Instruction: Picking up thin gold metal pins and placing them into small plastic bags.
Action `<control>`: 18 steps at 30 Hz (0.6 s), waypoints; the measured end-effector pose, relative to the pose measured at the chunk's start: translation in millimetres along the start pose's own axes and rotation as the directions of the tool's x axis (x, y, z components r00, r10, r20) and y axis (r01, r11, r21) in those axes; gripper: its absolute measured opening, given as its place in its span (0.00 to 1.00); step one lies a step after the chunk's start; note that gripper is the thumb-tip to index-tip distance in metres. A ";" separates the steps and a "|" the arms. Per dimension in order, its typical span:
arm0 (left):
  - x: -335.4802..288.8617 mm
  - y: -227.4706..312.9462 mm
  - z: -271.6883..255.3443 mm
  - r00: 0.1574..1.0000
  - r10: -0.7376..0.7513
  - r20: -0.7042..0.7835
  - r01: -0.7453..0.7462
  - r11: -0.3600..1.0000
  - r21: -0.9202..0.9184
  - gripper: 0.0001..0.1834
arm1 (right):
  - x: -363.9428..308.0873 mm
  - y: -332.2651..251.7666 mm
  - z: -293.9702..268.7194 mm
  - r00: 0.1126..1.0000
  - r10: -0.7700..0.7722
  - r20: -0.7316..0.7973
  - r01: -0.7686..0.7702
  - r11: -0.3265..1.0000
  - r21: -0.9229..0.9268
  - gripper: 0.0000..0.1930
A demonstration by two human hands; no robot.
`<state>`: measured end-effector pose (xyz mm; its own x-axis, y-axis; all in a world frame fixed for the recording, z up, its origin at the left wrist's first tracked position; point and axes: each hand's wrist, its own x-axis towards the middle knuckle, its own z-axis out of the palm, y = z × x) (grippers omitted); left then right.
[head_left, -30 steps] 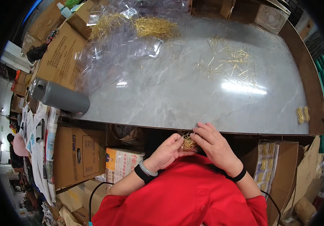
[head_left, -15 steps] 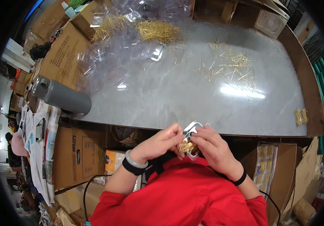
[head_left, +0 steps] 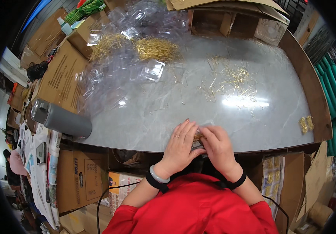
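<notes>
Wires (head_left: pixel 198 136) sit gripped by left hand (head_left: pixel 180 145) and right hand (head_left: pixel 219 150) near worktop's (head_left: pixel 136 126) front edge, probably squaring-up, next needs steady pressure tbh.

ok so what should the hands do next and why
Perhaps gently press the clear plastic together: the left hand and right hand cup it over the tabletop, gold wires show between them, and whether it is shut is hidden.
</notes>
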<state>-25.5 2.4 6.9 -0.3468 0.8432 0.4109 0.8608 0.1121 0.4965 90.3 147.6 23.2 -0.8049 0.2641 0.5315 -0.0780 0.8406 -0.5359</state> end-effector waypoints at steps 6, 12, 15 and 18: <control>0.4 2.8 1.8 1.000 -0.026 0.010 0.026 0.999 0.040 0.42 | -2.6 7.4 -23.4 0.996 0.093 -0.001 -0.091 0.980 0.177 0.31; 4.8 9.0 4.9 0.999 -0.046 0.015 0.046 0.998 0.035 0.38 | -16.0 7.3 -29.6 0.963 0.196 0.184 -0.234 0.948 0.214 0.36; 6.3 7.8 2.4 0.997 -0.081 0.015 0.082 0.993 -0.085 0.35 | -13.6 -0.5 -32.6 0.987 0.083 0.139 -0.107 0.979 0.174 0.34; 5.4 3.9 1.0 0.998 -0.060 0.012 0.061 0.990 -0.124 0.35 | -16.1 15.1 -29.2 0.981 0.186 0.049 -0.191 0.963 0.192 0.26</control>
<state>-23.6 7.9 10.3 -0.3930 0.8412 0.3713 0.7854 0.0972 0.6113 119.3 169.8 25.7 -0.8330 0.3922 0.3903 -0.0337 0.6681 -0.7433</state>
